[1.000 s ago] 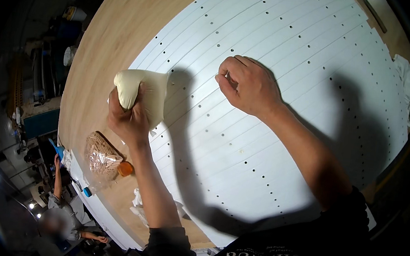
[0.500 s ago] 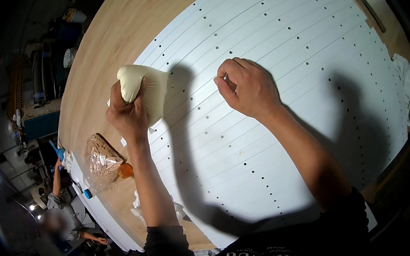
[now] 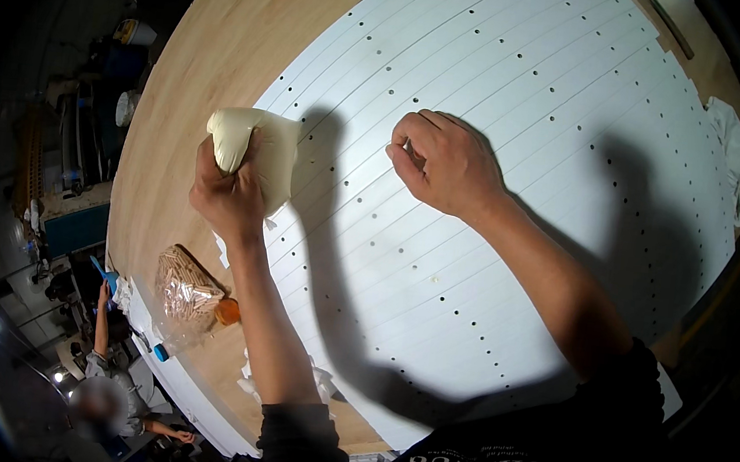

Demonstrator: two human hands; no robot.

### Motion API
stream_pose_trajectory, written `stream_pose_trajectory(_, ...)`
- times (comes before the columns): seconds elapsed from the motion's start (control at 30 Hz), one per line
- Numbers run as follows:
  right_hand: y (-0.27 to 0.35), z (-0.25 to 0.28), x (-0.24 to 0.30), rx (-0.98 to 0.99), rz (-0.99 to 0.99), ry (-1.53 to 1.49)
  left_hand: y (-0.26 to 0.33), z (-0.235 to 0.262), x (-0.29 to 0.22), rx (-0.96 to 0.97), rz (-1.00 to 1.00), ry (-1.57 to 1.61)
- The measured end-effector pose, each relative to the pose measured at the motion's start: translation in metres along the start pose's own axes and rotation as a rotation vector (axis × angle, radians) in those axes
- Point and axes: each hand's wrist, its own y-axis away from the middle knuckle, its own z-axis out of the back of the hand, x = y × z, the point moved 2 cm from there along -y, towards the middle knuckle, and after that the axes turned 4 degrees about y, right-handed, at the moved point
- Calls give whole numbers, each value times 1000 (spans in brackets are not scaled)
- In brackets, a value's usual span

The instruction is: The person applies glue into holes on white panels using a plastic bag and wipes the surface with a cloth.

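Note:
In my left hand (image 3: 233, 201) is a soft plastic bag of cream-coloured paste (image 3: 262, 156), its upper part bunched up between thumb and fingers. The bag hangs over the left edge of a row of white boards (image 3: 479, 188), which are dotted with small dark holes. My right hand (image 3: 446, 163) hovers above the middle of these boards, thumb and fingers curled together. Whatever its fingertips may hold is hidden or too small to name.
A clear bag of wooden dowels (image 3: 189, 290) lies at the near left on the wooden table (image 3: 185, 127), beside an orange cap (image 3: 227, 311). A white cloth (image 3: 734, 148) hangs at the far right edge. Another person (image 3: 109, 393) is beyond the table's left side.
My left hand and the bag have shifted slightly away from me and to the left. My right hand has stayed almost in place.

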Motion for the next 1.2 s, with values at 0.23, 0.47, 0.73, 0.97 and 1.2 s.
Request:
stream_pose_trajectory(0.23,0,1,0,-13,1,-20,-5,-4,5,24,51,27)
stream_pose_trajectory(0.47,0,1,1,-39,16,-18,-4,-7,9,37,38,79)
stream_pose_trajectory(0.73,0,2,1,-47,54,-35,-15,-11,9,0,-17,-33)
stream_pose_trajectory(0.97,0,2,0,-64,62,-34,-27,-10,15,-15,-47,-62)
stream_pose_trajectory(1.2,0,2,-1,-48,39,-30,-27,-12,15,-9,-41,-58)
